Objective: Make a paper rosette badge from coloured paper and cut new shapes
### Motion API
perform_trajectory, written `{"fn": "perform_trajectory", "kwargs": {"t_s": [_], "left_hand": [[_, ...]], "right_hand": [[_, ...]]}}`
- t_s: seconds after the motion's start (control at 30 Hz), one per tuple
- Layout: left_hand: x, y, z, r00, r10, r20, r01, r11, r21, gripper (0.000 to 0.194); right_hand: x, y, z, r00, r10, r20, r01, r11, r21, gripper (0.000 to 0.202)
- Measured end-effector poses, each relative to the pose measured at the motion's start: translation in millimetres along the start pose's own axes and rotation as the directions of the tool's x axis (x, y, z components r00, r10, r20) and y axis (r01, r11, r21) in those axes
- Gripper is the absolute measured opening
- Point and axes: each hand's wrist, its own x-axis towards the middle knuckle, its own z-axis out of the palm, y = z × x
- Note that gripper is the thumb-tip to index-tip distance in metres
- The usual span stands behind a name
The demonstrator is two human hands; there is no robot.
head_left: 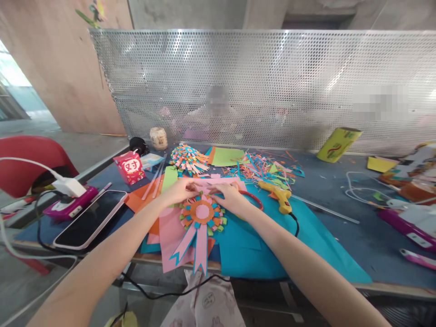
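Note:
A round paper rosette (202,211) lies in front of me, with a pink centre, an orange ring and looped strips in blue, green, pink and orange around it. Two pink ribbon tails with blue edges (200,250) hang from it towards the table's front edge. At the rosette's upper left is my left hand (182,190), its fingers bent and closed together. My right hand (229,197) is at the upper right, thumb and fingers closing near a bit of pink paper. What the fingertips pinch is too small to tell. Pink paper sheets (170,245) lie underneath.
To the right are a yellow hot glue gun (279,196), blue sheets (306,240) and a clear glue stick (327,210). Paper scraps (262,168) and a fringed paper flower (189,159) lie behind. A phone (91,220) and power strip (71,204) sit left. A perforated metal panel (265,81) stands behind.

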Motion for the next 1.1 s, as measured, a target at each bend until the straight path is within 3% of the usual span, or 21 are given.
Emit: {"fn": "perform_trajectory", "kwargs": {"t_s": [0.1,0.17,0.23,0.37,0.43,0.5,0.57,0.63,0.73,0.9,1.1], "left_hand": [[-3,10,-1.8,0.989,-0.018,-0.149,0.003,0.995,-0.100,0.031],[-4,15,-2.4,0.966,-0.059,-0.252,0.004,0.977,-0.212,0.031],[-5,19,-1.8,0.941,-0.111,-0.320,0.002,0.946,-0.323,0.033],[-5,24,0.1,0.898,-0.155,-0.412,-0.080,0.863,-0.498,0.039],[-5,27,-0.5,0.903,-0.214,-0.373,-0.055,0.802,-0.595,0.046],[-7,31,-1.9,0.919,-0.310,-0.243,0.076,0.746,-0.661,0.056],[-9,33,-2.6,0.913,-0.390,-0.119,0.230,0.733,-0.640,0.064],[-11,33,-1.7,0.912,-0.407,-0.058,0.302,0.759,-0.577,0.071],[-12,32,1.6,0.942,-0.330,-0.064,0.244,0.801,-0.547,0.071],[-10,32,6.3,0.962,-0.195,-0.192,0.044,0.804,-0.594,0.054],[-6,29,12.0,0.949,-0.149,-0.279,-0.041,0.816,-0.576,0.053]], "right_hand": [[1,-4,0,0.995,0.038,-0.087,-0.015,0.969,0.248,0.028],[2,-5,1,0.986,0.092,-0.136,-0.015,0.875,0.484,0.031],[2,-6,1,0.989,0.132,-0.074,-0.054,0.765,0.642,0.035],[-2,-13,2,0.972,0.204,0.116,-0.216,0.589,0.779,0.049],[-4,-17,2,0.959,0.234,0.160,-0.263,0.523,0.811,0.050],[-5,-18,2,0.959,0.226,0.174,-0.268,0.513,0.815,0.048],[-6,-18,1,0.965,0.211,0.155,-0.246,0.529,0.812,0.046],[-5,-18,0,0.969,0.213,0.122,-0.220,0.533,0.817,0.045],[-5,-21,-4,0.962,0.246,0.118,-0.222,0.452,0.864,0.042],[-8,-28,-8,0.904,0.345,0.252,-0.341,0.226,0.913,0.046],[-7,-28,0,0.874,0.410,0.260,-0.387,0.266,0.883,0.043]]}}
